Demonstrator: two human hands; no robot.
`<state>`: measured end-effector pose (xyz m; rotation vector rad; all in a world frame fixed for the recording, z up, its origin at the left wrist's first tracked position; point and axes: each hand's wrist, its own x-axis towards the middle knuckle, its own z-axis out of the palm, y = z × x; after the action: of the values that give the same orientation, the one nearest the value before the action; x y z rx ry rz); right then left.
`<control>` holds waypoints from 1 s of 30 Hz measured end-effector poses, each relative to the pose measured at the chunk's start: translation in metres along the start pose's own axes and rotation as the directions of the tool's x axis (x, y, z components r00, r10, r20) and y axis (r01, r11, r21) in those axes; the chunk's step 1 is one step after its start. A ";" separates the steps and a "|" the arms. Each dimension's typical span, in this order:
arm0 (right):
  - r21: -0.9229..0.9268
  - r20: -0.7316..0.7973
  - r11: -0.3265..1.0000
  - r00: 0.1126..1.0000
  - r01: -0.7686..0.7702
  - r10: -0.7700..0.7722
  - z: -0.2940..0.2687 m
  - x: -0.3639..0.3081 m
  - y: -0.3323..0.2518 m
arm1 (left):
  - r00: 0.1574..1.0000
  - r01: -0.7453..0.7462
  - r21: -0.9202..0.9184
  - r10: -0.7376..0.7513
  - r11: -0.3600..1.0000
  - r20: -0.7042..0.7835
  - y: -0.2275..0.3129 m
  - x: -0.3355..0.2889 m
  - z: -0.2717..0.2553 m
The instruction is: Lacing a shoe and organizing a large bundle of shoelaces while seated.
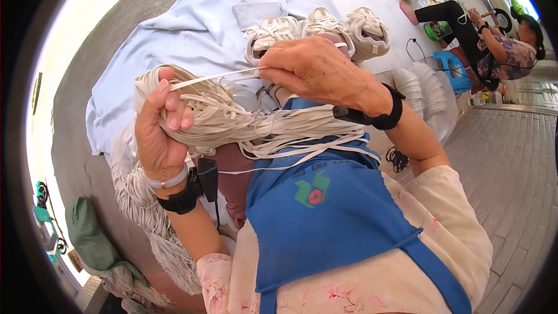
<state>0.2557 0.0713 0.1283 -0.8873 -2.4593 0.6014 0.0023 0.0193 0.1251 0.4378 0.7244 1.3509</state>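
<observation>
A flat white shoelace (218, 75) is stretched taut between my two hands. My left hand (163, 131) pinches its one end between thumb and finger, the other fingers curled beside a bundle of laces. My right hand (317, 70) grips the other end, fingers pressed together. Beneath both hands the thick bundle of off-white flat laces (308, 125) lies across my lap, over a blue apron (325, 221). Just beyond my right hand stand several cream sneakers (367, 34) with laces in them, partly hidden by the hand.
A pale blue cloth (180, 29) covers the ground ahead. More bundled laces (148, 203) hang at my left, near a green sack (96, 235). At the right, another person (505, 52) sits by a blue stool (453, 72). Clear plastic-wrapped rolls (427, 96) lie nearer me.
</observation>
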 end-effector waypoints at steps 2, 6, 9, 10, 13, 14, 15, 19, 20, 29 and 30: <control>-0.132 -0.099 0.985 0.990 -0.108 0.096 -0.022 -0.019 0.024 | 0.995 -0.077 -0.110 0.083 0.991 0.050 0.017 0.006 -0.023; -0.071 -0.208 0.864 0.855 -0.498 0.475 -0.080 -0.065 0.076 | 0.980 -0.194 -0.320 0.199 0.927 -0.017 0.070 -0.003 -0.091; 0.029 -0.311 0.743 0.701 -0.668 0.642 -0.132 -0.118 0.125 | 0.979 -0.199 -0.471 0.194 0.860 -0.060 0.091 -0.004 -0.137; 0.124 -0.358 0.705 0.631 -0.698 0.688 -0.146 -0.133 0.134 | 0.981 -0.186 -0.472 0.186 0.862 -0.049 0.096 -0.007 -0.146; 0.569 -0.324 0.512 0.397 -0.644 0.859 -0.200 -0.179 0.151 | 0.968 -0.252 -0.462 0.216 0.850 -0.130 0.104 -0.009 -0.169; 0.569 -0.333 0.509 0.385 -0.646 0.861 -0.215 -0.194 0.159 | 0.970 -0.242 -0.476 0.218 0.846 -0.106 0.105 -0.008 -0.176; 0.731 -0.343 0.482 0.352 -0.482 0.871 -0.227 -0.203 0.166 | 0.970 -0.241 -0.485 0.226 0.841 -0.090 0.107 -0.009 -0.179; 0.932 -0.353 0.359 0.378 0.058 0.856 -0.291 -0.239 0.174 | 0.969 -0.246 -0.417 0.237 0.875 -0.074 0.106 0.007 -0.171; 0.907 -0.420 0.396 0.270 0.142 0.866 -0.298 -0.230 0.168 | 0.972 -0.232 -0.343 0.230 0.910 -0.049 0.102 0.011 -0.158; 0.816 -0.030 0.577 0.999 0.045 -0.036 -0.327 -0.167 0.126 | 0.980 -0.176 -0.013 0.176 0.984 0.094 0.072 0.021 -0.092; 0.821 -0.025 0.569 0.999 0.046 -0.044 -0.328 -0.172 0.125 | 0.978 -0.171 0.011 0.168 0.985 0.125 0.068 0.024 -0.088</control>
<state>0.6131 0.1218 0.2783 -0.4062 -1.8009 1.5521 -0.1062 0.0448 0.1030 0.6066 0.6106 1.4625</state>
